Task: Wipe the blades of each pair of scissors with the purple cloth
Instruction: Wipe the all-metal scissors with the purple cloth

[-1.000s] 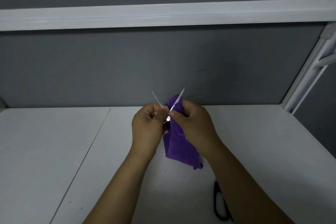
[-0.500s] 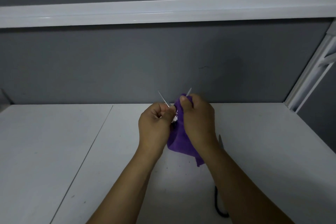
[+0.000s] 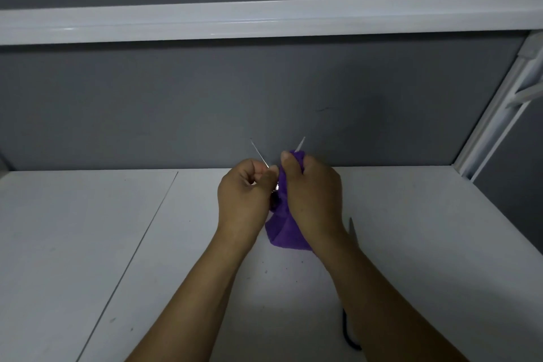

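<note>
The open scissors (image 3: 276,185) are held up above the table (image 3: 88,244), near the middle of the view. Their left blade (image 3: 260,154) points to about 11 o'clock and their right blade (image 3: 301,144) to about 1 o'clock. The left hand (image 3: 246,194) is closed round the lower part of the scissors, the handles hidden inside the fist. The right hand (image 3: 314,197) pinches the purple cloth (image 3: 282,232) round the right blade, thumb on the near side, with only the tip poking out above. The rest of the cloth hangs loose below the hands toward 6 o'clock.

The scissors look light, stiff and thin, with sharp edges and points. They are best gripped at the handles, with the blade touched only through the cloth (flat sides, not the edge). The cloth is soft and limp and seems to fold easily round the steel.

A second pair of scissors (image 3: 352,229) lies on the table at roughly 5 o'clock from the hands, mostly hidden by the right forearm.

A second ago much of the right blade stood bare. The cloth and the right hand have since slid up it toward the tip. The left blade is uncovered as before.
</note>
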